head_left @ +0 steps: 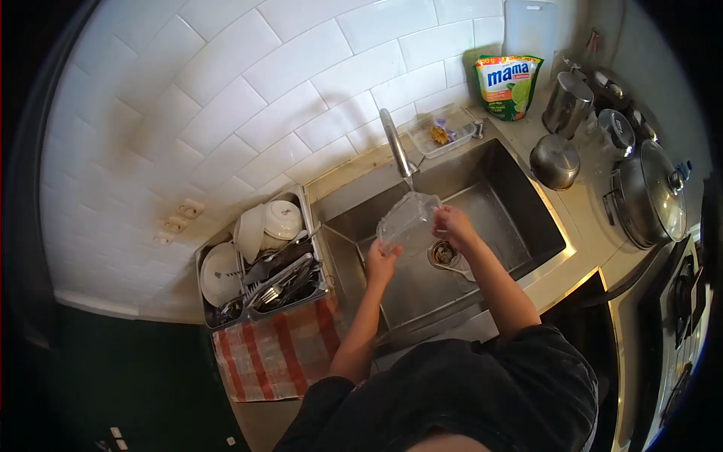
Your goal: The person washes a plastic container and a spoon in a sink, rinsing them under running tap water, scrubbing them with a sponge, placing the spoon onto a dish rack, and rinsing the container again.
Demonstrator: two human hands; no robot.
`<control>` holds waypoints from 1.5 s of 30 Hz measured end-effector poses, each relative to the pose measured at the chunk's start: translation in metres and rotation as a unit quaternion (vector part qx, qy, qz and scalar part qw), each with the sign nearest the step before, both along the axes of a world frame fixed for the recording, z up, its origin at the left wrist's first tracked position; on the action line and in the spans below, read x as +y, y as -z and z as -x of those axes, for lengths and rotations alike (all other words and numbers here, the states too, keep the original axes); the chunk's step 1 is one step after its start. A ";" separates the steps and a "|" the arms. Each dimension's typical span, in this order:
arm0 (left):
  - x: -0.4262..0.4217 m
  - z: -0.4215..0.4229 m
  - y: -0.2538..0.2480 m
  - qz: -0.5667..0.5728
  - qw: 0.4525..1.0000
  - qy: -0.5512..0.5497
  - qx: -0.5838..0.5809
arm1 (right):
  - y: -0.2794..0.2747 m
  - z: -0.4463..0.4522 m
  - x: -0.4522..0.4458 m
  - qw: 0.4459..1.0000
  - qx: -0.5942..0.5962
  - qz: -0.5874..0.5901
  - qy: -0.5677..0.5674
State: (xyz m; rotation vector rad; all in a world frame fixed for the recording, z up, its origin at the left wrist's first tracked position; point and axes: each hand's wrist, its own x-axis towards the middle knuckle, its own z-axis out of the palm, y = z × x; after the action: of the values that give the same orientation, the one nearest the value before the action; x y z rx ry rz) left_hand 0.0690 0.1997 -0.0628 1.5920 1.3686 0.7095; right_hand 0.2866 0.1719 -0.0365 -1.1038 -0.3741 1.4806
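Observation:
A clear plastic container (407,218) is held tilted over the sink (489,215), just below the faucet (395,139). My left hand (382,260) grips its lower left edge. On the other side, my right hand (452,224) has its fingers closed on the right edge. What looks like a thin stream of water runs from the spout toward the container. Below my hands, the drain (443,255) shows in the sink floor, with a pale item beside it that I cannot make out.
Left of the sink stands a dish rack (325,285) with plates, bowls and cutlery, beside a striped cloth (279,354). A tray (463,139) with a scrubber and a green soap pouch (512,87) sit behind. Pots (556,162) and a lidded pan (651,196) stand right.

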 end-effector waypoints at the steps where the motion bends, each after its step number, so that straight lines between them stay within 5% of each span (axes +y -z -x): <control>1: 0.008 0.010 0.026 0.018 0.999 -0.010 0.027 | -0.009 0.005 0.002 1.000 -0.008 -0.004 -0.021; 2: 0.011 0.018 0.041 0.036 0.998 -0.019 0.054 | -0.016 0.010 0.004 0.999 -0.016 -0.009 -0.041; 6: -0.001 0.035 0.034 0.205 0.970 0.012 -0.133 | -0.029 0.021 0.017 0.990 -0.056 -0.064 -0.109; 8: 0.003 0.042 0.036 0.294 0.913 0.010 -0.282 | -0.025 0.016 0.030 0.979 -0.107 -0.098 -0.145; 11: 0.004 0.043 0.011 0.373 0.788 0.039 -0.488 | -0.005 0.009 0.052 0.911 -0.348 -0.187 -0.116; 17: 0.002 0.038 -0.016 0.470 0.750 0.011 -0.465 | -0.046 0.036 0.059 0.761 -0.604 -0.211 -0.112; 20: 0.004 0.039 0.004 0.436 0.767 0.038 -0.470 | -0.069 0.030 0.044 0.763 -0.578 -0.223 -0.186; 23: 0.012 0.040 0.047 0.341 0.850 0.044 -0.398 | -0.062 0.004 0.027 0.784 -0.513 -0.287 -0.199; 26: 0.004 0.015 0.015 0.264 0.864 0.044 -0.427 | -0.050 -0.025 0.002 0.688 -0.638 -0.326 -0.113; 29: 0.012 0.003 0.013 0.371 0.757 0.049 -0.536 | -0.051 -0.047 -0.023 0.800 -0.517 -0.266 -0.150; 32: 0.012 -0.021 -0.017 0.452 0.782 -0.013 -0.429 | -0.066 -0.054 -0.045 0.859 -0.399 -0.245 -0.206; 35: 0.009 -0.033 0.008 0.384 0.854 -0.001 -0.352 | -0.066 -0.052 -0.057 0.836 -0.414 -0.314 -0.175; 38: 0.008 -0.033 0.016 0.317 0.860 0.004 -0.401 | -0.049 -0.034 -0.058 0.906 -0.402 -0.134 0.022; 41: 0.003 -0.032 0.014 0.253 0.900 -0.024 -0.356 | -0.066 -0.023 -0.064 0.983 -0.149 0.059 -0.090; 45: -0.003 -0.032 -0.003 0.230 0.907 -0.094 -0.339 | -0.026 -0.019 -0.054 0.974 -0.211 0.009 -0.078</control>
State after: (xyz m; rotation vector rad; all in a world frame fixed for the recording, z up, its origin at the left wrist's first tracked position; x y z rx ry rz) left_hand 0.1011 0.1968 -0.0594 0.7350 1.0557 0.8691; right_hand 0.3051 0.1178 -0.0109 -1.4324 -0.7586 1.3790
